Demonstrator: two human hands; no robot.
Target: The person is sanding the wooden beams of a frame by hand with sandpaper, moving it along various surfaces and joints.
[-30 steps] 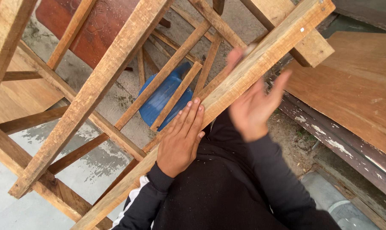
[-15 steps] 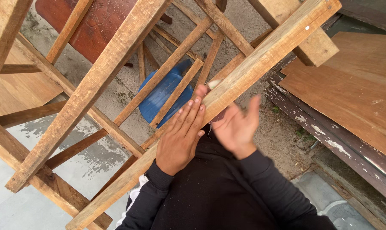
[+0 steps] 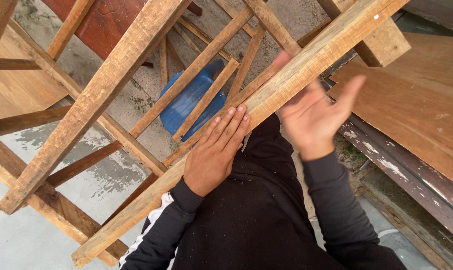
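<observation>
A wooden frame of rough battens stands tilted in front of me, and its nearest long rail runs from lower left to upper right. My left hand lies flat against that rail's near side, fingers together and pointing up along it. Further up the rail is my right hand, blurred, palm open and fingers spread, its fingertips at the rail's underside. Neither hand holds anything. Both arms wear dark long sleeves.
A blue plastic container lies on the concrete floor behind the frame's slats. A large plywood sheet rests on dark boards at the right. A reddish-brown panel sits at the top left, and another wooden board at the far left.
My right hand swung down beside the left hand half a second ago and has now moved back up along the rail. The left hand has stayed flat on the rail.
</observation>
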